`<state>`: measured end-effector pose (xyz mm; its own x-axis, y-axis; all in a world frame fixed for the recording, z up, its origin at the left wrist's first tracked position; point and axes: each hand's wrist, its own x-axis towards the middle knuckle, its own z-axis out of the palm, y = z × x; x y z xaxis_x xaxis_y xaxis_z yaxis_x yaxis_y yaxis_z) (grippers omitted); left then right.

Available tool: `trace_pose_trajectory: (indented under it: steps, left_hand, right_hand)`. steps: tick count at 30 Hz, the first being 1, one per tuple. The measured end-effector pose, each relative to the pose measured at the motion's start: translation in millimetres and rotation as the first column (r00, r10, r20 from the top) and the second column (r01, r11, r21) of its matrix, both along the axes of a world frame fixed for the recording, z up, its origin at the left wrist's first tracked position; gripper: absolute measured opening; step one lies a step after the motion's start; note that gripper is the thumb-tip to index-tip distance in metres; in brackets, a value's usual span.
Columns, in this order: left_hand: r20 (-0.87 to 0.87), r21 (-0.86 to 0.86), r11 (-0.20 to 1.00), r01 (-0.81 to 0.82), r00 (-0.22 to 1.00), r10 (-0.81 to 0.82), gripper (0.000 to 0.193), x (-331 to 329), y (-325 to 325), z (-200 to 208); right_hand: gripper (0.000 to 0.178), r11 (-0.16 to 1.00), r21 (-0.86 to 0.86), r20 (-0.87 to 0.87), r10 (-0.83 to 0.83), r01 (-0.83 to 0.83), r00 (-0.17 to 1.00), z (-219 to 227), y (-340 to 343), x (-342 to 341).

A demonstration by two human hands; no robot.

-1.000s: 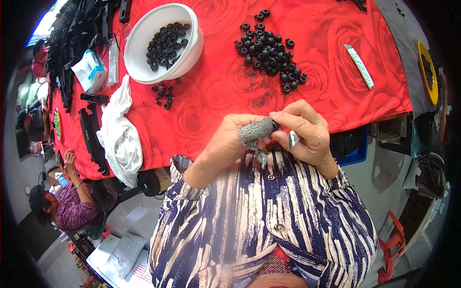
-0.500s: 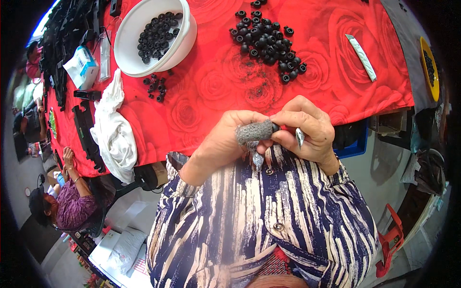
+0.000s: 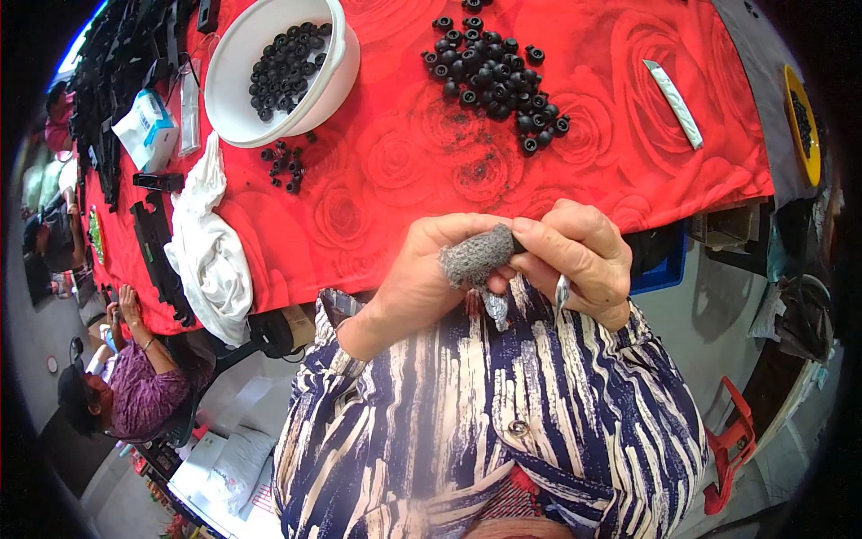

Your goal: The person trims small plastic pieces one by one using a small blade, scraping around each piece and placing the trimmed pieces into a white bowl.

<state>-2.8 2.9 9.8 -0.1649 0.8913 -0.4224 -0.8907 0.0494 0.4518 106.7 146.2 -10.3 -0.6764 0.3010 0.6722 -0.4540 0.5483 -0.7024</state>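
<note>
— Grey fingertip sleeve (image 3: pixel 473 259) on the left hand (image 3: pixel 429 278), pinching a small black piece (image 3: pixel 517 244) against the right hand (image 3: pixel 579 260), close to the chest.
— Anything else in the right?
— Metal tool (image 3: pixel 562 289), clenched under its fingers.
— On the table?
— Red cloth (image 3: pixel 404 171), black pile (image 3: pixel 496 76), white bowl (image 3: pixel 274 72), white rag (image 3: pixel 211 251).

small black part (image 3: pixel 518 242) mostly hidden between fingers (image 3: pixel 548 235)
</note>
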Motion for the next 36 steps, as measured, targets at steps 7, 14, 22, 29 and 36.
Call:
trace_pose_trajectory:
  steps: [7, 14, 22, 29, 36]
  left_hand:
    - [-0.269, -0.064, 0.998, -0.015, 0.963, -0.003, 0.023, -2, 0, -1]
    - [-0.470, -0.036, 0.999, -0.040, 0.883, 0.019, 0.021, -1, 0, 2]
    - [-0.471, -0.013, 0.999, -0.030, 0.882, 0.021, 0.023, 0, 1, 4]
    - [-0.429, -0.050, 0.998, -0.030, 0.903, 0.005, 0.025, 0, -3, -1]
    - [-0.414, -0.044, 0.999, -0.029, 0.910, 0.009, 0.024, 0, -3, -2]
  right_hand:
    - [0.026, 0.987, 0.004, 0.236, -0.157, 0.161, 0.959, -2, 6, 11]
    - [0.029, 0.940, -0.336, 0.396, 0.194, -0.055, 0.897, 17, 14, 7]
    - [0.020, 0.973, -0.229, 0.423, 0.138, -0.041, 0.896, 12, 11, 5]
    - [0.019, 0.983, -0.182, 0.450, 0.113, -0.032, 0.886, 11, 11, 4]
    - [0.019, 0.981, -0.189, 0.453, 0.123, -0.040, 0.883, 10, 12, 4]
